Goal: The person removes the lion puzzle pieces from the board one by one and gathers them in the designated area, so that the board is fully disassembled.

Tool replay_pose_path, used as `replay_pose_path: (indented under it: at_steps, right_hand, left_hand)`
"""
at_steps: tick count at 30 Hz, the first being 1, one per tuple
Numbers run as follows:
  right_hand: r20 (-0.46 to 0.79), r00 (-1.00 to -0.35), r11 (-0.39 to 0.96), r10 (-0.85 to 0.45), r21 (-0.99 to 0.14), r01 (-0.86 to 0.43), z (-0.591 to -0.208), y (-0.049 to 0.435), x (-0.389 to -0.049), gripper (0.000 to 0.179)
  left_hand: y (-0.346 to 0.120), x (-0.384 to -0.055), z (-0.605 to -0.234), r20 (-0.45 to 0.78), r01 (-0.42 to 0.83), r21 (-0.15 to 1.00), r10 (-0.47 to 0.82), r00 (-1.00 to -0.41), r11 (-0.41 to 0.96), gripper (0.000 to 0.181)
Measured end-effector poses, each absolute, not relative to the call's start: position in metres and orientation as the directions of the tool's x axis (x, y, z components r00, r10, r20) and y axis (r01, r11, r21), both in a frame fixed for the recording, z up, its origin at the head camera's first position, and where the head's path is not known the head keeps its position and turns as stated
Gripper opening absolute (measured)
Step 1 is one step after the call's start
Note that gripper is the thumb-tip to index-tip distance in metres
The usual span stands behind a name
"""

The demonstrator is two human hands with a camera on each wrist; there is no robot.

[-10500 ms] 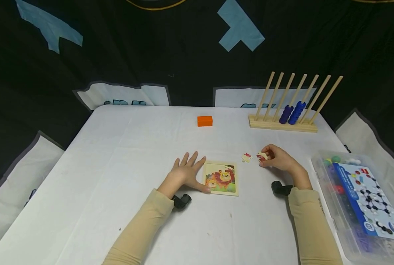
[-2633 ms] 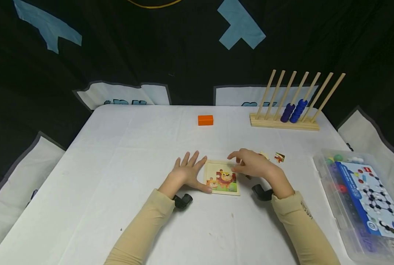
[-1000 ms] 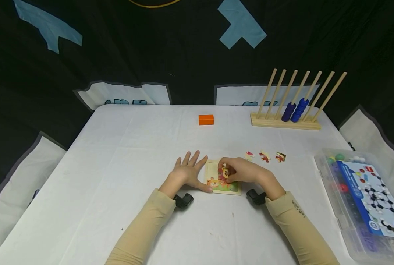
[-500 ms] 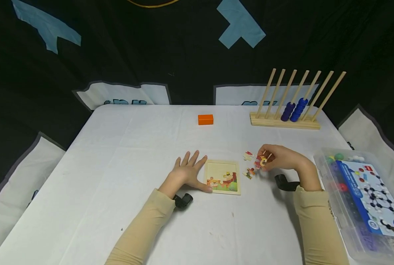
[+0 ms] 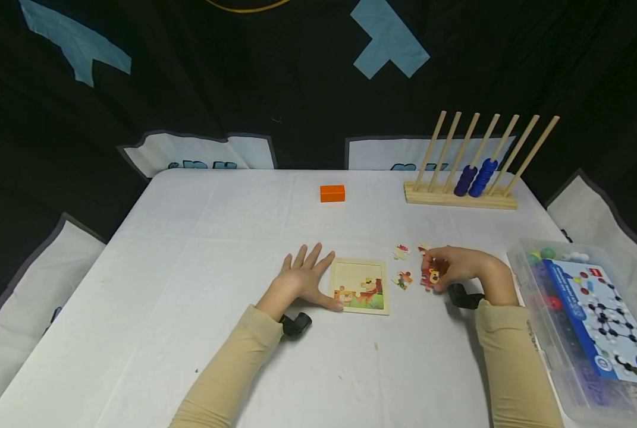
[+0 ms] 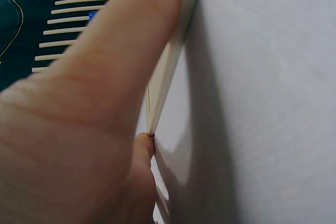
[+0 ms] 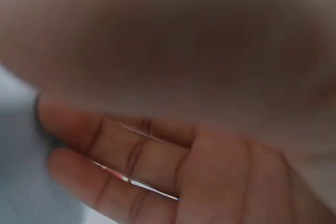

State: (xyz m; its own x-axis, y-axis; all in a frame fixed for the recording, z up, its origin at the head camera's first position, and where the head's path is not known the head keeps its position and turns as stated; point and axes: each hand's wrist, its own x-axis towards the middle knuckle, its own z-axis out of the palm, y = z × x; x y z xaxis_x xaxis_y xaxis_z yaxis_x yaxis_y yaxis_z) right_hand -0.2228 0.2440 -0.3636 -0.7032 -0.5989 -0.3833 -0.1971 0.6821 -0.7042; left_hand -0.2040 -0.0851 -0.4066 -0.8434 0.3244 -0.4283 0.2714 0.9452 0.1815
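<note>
My left hand (image 5: 303, 282) lies with fingers spread at the left edge of a wooden puzzle tray (image 5: 386, 288), its thumb at the lower left corner. In the left wrist view, thumb and a finger touch the tray's side (image 6: 164, 85). The tray's picture fills only the lower part; bare wood shows above. My right hand (image 5: 465, 266) pinches a lion-face puzzle piece (image 5: 430, 277) right of the tray. Loose puzzle pieces lie between: one red and cream (image 5: 401, 252), one with green (image 5: 402, 280), another partly hidden (image 5: 423, 248). The right wrist view shows mostly palm and fingers (image 7: 79, 177).
An orange block (image 5: 332, 194) sits toward the back of the white table. A wooden peg rack (image 5: 460, 202) with purple and blue beads stands at the back right. Along the right edge is a clear plastic box (image 5: 556, 368) with a blue-and-white booklet (image 5: 604, 324) on top.
The lion-face piece has left the tray and gone right in my right hand, then slightly nearer me. A green-marked piece now lies beside the tray. My left hand has stayed put.
</note>
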Motion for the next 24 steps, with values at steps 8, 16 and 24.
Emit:
replay_pose_path:
  at_steps: [8, 16, 24]
  right_hand:
    - [-0.416, -0.725, 0.756, -0.549, -0.616, -0.22, -0.361, 0.24, -0.222, 0.037]
    - [-0.253, -0.814, 0.768, -0.522, -0.555, -0.32, -0.347, 0.214, -0.215, 0.038]
    - [-0.25, -0.716, 0.69, -0.652, -0.588, -0.423, -0.366, 0.168, -0.21, 0.054]
  left_hand:
    - [-0.085, -0.202, -0.403, -0.426, 0.272, 0.186, 0.327, -0.844, 0.944, 0.118]
    - [-0.086, -0.199, -0.396, -0.418, 0.279, 0.197, 0.338, -0.843, 0.94, 0.118]
    - [-0.085, -0.204, -0.406, -0.424, 0.28, 0.184, 0.333, -0.843, 0.942, 0.12]
